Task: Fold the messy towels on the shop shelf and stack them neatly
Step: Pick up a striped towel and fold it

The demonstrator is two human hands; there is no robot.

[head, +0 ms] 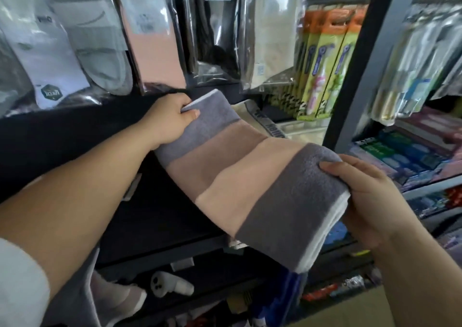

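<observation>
A grey and beige striped towel (240,174) with white edges is stretched lengthwise in front of the dark shop shelf (75,131). My left hand (170,119) grips its far end near the shelf, thumb on top of the grey band. My right hand (370,196) grips the near end, fingers curled over the folded grey edge. The towel looks folded into a long strip of several layers. A cream towel with dark lettering (260,119) lies on the shelf behind it.
Bagged socks and slippers (82,51) hang above the shelf. Green toothbrush packs (322,64) stand at the right, beside a grey upright post (362,64). Boxed goods (405,156) fill the right-hand shelves. A white plastic item (170,286) lies on a lower shelf.
</observation>
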